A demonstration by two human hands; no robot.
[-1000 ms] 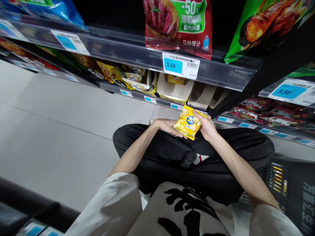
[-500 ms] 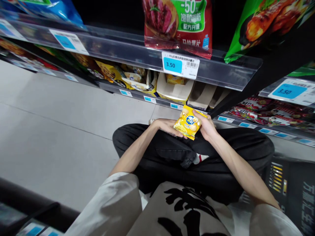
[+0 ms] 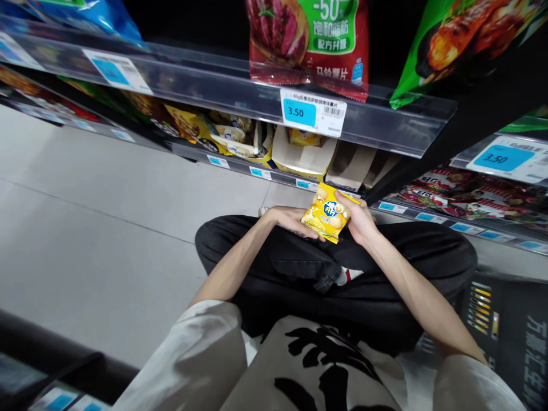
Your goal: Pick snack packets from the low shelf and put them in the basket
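A small yellow snack packet (image 3: 327, 213) with a blue logo is held in front of my crossed legs, its printed face turned up. My right hand (image 3: 358, 220) grips the packet's right side, thumb on the front. At the lower left edge, my left hand (image 3: 295, 221) supports it from beneath, some fingers hidden behind it. Just beyond my hands, on the bottom shelf, stands an open carton (image 3: 299, 157) with a similar yellow packet (image 3: 305, 137) inside.
An upper shelf edge (image 3: 205, 85) with price tags juts out ahead, carrying a red chip bag (image 3: 308, 51) and a green bag (image 3: 471, 45). Red packets (image 3: 462, 194) fill the lower right shelf. A dark crate (image 3: 505, 325) stands at my right. Grey floor (image 3: 107, 228) lies leftward.
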